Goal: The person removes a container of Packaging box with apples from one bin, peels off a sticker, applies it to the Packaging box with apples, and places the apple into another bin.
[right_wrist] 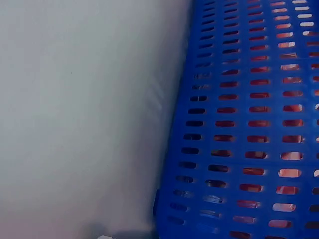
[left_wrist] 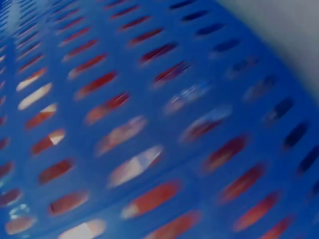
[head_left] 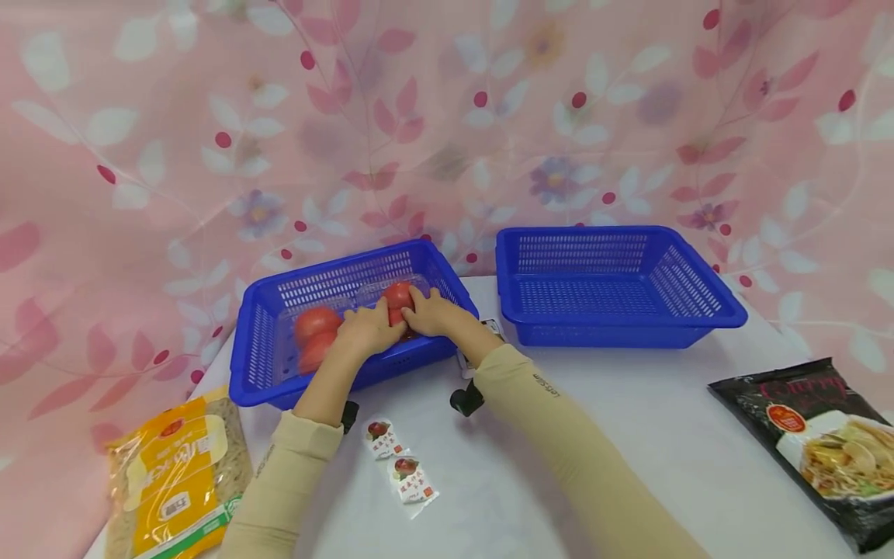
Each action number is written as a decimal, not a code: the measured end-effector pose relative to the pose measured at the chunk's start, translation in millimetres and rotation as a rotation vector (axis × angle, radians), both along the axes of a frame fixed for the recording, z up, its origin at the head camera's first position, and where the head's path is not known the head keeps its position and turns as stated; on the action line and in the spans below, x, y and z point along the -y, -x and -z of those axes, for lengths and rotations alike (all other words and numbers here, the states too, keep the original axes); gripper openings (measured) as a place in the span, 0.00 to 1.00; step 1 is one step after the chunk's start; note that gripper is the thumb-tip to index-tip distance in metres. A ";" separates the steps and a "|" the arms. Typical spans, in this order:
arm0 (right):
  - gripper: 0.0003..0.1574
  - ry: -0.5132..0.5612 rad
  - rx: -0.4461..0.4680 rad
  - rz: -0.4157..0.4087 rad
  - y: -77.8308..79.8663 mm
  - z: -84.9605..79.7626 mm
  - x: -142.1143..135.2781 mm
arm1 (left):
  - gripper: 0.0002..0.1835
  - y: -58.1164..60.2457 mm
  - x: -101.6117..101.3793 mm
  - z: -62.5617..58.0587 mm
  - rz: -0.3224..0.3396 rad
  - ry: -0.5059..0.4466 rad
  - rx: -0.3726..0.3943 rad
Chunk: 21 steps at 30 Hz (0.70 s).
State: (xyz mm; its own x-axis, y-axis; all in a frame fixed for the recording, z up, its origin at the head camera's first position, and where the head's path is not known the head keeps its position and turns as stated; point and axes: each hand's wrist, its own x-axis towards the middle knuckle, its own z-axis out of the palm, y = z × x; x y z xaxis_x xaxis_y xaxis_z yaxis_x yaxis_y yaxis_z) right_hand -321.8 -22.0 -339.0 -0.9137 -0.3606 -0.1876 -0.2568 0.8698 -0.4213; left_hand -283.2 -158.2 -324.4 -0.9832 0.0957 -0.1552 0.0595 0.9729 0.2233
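In the head view, both hands are inside the left blue basket (head_left: pixel 254 310), at a clear plastic pack of red tomatoes (head_left: pixel 399 295). My left hand (head_left: pixel 370 330) holds the pack from its left side, my right hand (head_left: pixel 434 312) from its right, fingers bent round it. Part of the pack is hidden behind the hands. To the left of them, more red tomatoes (head_left: pixel 317 324) lie in clear plastic in the same basket. Both wrist views look at the slotted blue basket wall (right_wrist: pixel 234 109), with red showing through its slots.
A second blue basket (head_left: pixel 621 334) stands at the right. A yellow bag of grain (head_left: pixel 174 473) lies front left, a black noodle packet (head_left: pixel 810 442) front right. Two small white sachets (head_left: pixel 401 466) lie before the left basket. A floral curtain (head_left: pixel 447 140) hangs behind.
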 end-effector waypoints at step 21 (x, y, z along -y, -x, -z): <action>0.40 0.138 0.001 0.012 12.9 0.9 -0.3 | 0.47 11.2 5.4 16.0 -0.035 -0.183 -0.127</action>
